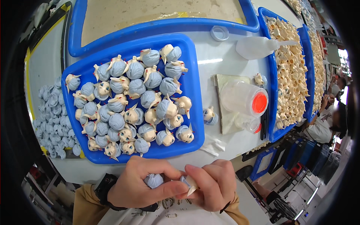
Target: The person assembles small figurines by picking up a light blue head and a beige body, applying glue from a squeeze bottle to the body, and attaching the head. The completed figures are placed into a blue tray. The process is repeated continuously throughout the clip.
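Note:
My left hand (131, 182) is closed around a grey-blue hair piece (154, 180) with moulded strands; whether a doll head sits under it I cannot tell. My right hand (216, 183) pinches a small cream doll head (191, 184) with a pointed ear and a bit of grey-blue hair. My left thumb and fingertips touch that head too, and fingers hide much of it. Just beyond my hands, a blue tray (200, 140) holds many doll heads (146, 99) with grey-blue hair, some showing painted eyes.
Loose grey-blue hair pieces (56, 116) are heaped left of the tray. To the right lie a doll head (210, 115), a clear jar with a red lid (240, 98) and a white squeeze bottle (255, 47). Beyond stands a blue tray (273, 75) of cream parts. Another person (318, 125) sits farther right.

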